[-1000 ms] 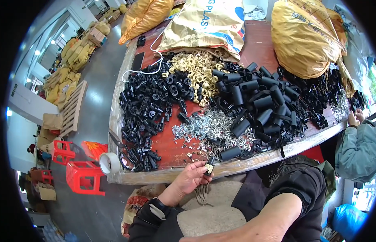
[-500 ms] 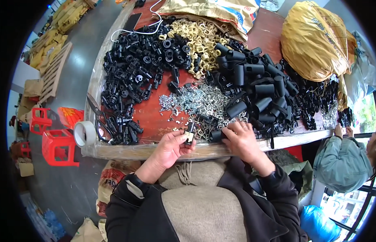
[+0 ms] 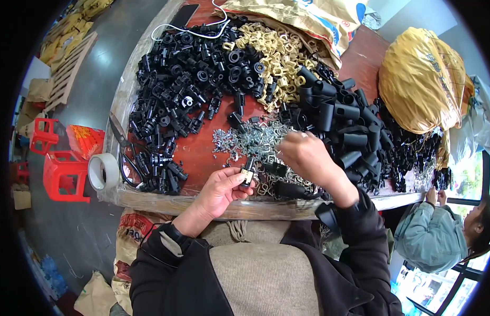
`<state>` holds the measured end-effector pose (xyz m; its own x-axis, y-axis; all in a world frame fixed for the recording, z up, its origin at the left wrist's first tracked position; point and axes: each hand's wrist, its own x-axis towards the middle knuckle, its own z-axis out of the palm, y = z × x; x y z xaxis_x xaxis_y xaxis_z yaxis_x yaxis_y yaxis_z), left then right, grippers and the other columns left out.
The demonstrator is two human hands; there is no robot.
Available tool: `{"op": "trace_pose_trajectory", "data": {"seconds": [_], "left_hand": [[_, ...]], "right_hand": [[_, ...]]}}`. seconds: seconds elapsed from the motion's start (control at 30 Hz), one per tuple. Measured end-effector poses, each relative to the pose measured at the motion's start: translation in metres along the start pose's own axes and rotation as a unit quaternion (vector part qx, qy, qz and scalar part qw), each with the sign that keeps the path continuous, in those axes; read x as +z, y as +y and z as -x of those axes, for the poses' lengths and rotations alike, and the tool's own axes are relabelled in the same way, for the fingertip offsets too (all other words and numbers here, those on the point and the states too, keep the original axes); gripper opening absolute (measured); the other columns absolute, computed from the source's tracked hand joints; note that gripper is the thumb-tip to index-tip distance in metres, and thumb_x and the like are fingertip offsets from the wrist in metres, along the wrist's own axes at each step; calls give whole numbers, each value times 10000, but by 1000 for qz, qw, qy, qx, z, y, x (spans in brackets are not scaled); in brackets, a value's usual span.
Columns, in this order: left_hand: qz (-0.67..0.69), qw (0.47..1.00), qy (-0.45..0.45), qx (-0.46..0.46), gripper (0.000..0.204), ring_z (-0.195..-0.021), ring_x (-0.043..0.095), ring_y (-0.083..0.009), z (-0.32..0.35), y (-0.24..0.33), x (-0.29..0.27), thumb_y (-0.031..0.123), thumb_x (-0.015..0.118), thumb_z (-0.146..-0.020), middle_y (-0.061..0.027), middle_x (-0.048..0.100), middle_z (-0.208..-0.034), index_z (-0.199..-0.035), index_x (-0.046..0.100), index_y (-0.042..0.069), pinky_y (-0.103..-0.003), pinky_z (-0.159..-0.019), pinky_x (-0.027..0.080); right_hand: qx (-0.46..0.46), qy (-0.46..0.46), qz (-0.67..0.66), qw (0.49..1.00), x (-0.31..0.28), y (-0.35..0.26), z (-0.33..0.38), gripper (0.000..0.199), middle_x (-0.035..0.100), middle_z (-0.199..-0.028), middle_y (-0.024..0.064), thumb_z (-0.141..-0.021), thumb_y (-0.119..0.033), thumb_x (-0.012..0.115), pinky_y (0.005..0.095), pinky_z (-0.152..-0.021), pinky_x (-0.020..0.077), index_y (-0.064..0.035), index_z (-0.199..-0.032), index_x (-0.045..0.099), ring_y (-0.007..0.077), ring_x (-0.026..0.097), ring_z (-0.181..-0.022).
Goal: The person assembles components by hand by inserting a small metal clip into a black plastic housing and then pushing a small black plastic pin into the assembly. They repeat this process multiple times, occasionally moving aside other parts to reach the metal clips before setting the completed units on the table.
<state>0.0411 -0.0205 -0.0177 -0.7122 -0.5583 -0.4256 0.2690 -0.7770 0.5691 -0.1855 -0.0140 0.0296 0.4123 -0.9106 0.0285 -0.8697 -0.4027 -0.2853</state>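
My left hand (image 3: 224, 188) pinches a small black plastic fitting (image 3: 249, 168) with a cream-coloured piece on it, close to the table's front edge. Over the pile of small silver metal hooks (image 3: 282, 139) is my right hand (image 3: 307, 158), its back toward me; the fingers are bent down and partly hidden, so whether they hold anything does not show. Beside the metal pile lie many black plastic tubes (image 3: 355, 140). Loose black fittings (image 3: 166, 89) form a large heap to the left, and yellow plastic clips (image 3: 271, 58) are heaped at the back.
Scissors (image 3: 126, 147) and a roll of clear tape (image 3: 103, 172) lie by the table's left edge. A full yellow sack (image 3: 421, 79) stands at the back right. Another person (image 3: 434, 234) works at the right end. Red stools (image 3: 67, 176) stand on the floor at left.
My right hand has moved from the black tubes near the front edge up and left over the metal hooks. My left hand still holds the fitting. The view has shifted slightly.
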Motion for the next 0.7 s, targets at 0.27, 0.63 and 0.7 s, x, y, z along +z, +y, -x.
{"op": "trace_pose_trajectory", "data": {"seconds": [0.27, 0.63, 0.7], "left_hand": [[33, 999, 3, 10, 159, -691, 581, -164, 2, 1, -9, 117, 481, -813, -116, 576, -832, -914, 509, -3, -218, -576, 488], [28, 999, -5, 22, 147, -698, 578, -151, 12, -2, -8, 116, 496, -805, -99, 581, -828, -910, 512, 13, -215, -587, 484], [24, 999, -8, 28, 147, -699, 578, -150, 16, -2, -5, 117, 498, -805, -97, 581, -827, -909, 513, 15, -215, -588, 483]], "right_hand": [[-2, 40, -36, 999, 58, 27, -88, 57, 500, -765, 109, -690, -71, 505, 378, -624, 440, -54, -743, 516, 291, 536, -750], [53, 12, 1, 999, 68, 27, -90, 188, 494, -815, 174, -660, -35, 518, 391, -669, 440, -36, -847, 497, 335, 522, -797], [55, 19, -2, 998, 68, 28, -87, 194, 498, -829, 176, -656, -28, 518, 397, -664, 440, -37, -849, 497, 338, 524, -792]]}}
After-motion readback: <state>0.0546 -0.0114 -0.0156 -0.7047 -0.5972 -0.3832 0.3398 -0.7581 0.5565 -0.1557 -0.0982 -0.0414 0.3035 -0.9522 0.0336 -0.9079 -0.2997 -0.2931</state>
